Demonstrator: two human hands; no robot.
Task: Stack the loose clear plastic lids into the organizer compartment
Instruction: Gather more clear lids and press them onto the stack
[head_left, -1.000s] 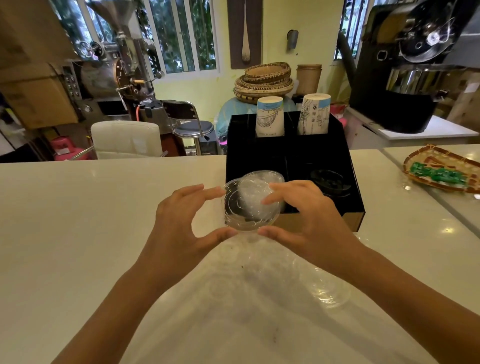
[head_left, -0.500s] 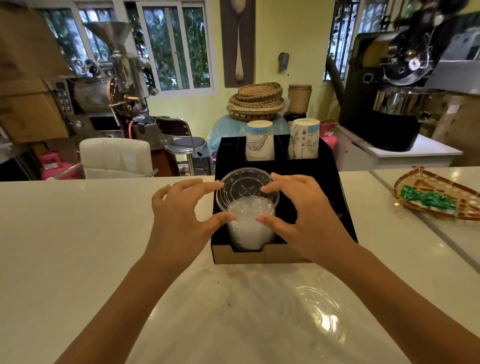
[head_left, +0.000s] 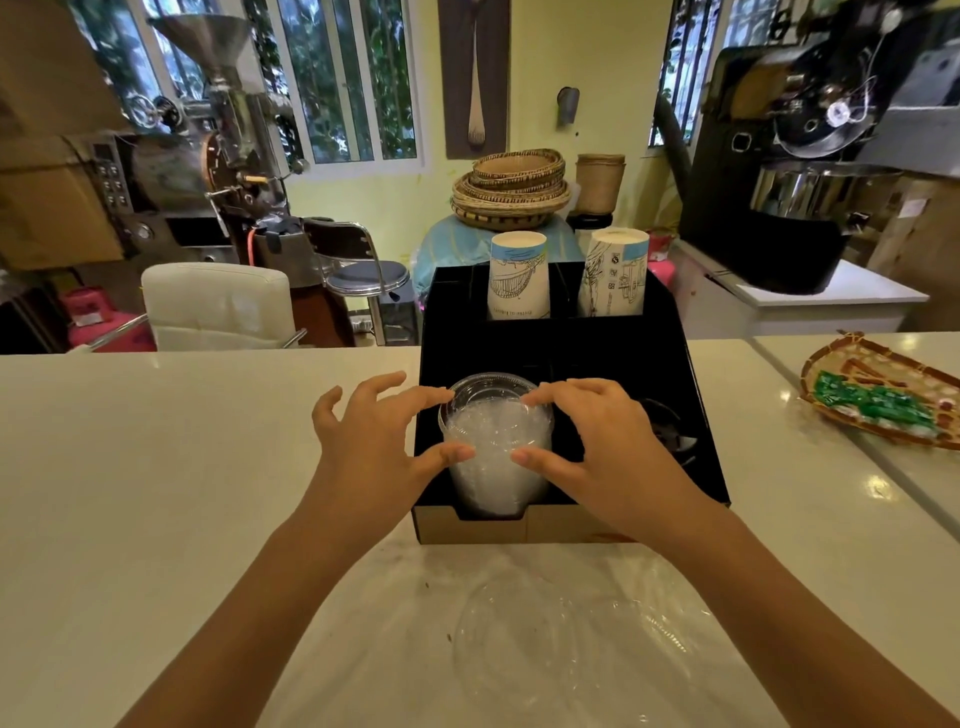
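Note:
A black organizer box (head_left: 675, 332) stands on the white counter in front of me. Its front left compartment holds a tall stack of clear plastic lids (head_left: 493, 467). A single clear lid (head_left: 491, 392) rests on top of that stack. My left hand (head_left: 379, 447) and my right hand (head_left: 602, 452) pinch this lid's rim from either side, thumbs at the front and forefingers at the back. Several more loose clear lids (head_left: 561, 639) lie on the counter close to me, between my forearms.
Two stacks of printed paper cups (head_left: 519, 280) stand in the organizer's back compartments. Dark lids (head_left: 667, 431) sit in its front right compartment. A woven tray (head_left: 883, 395) lies on the counter at the right. Chairs and coffee machines stand behind the counter.
Both hands carried the clear lid forward from above the counter and lowered it onto the stack in the front left compartment. The head camera tilted, so the organizer now appears lower.

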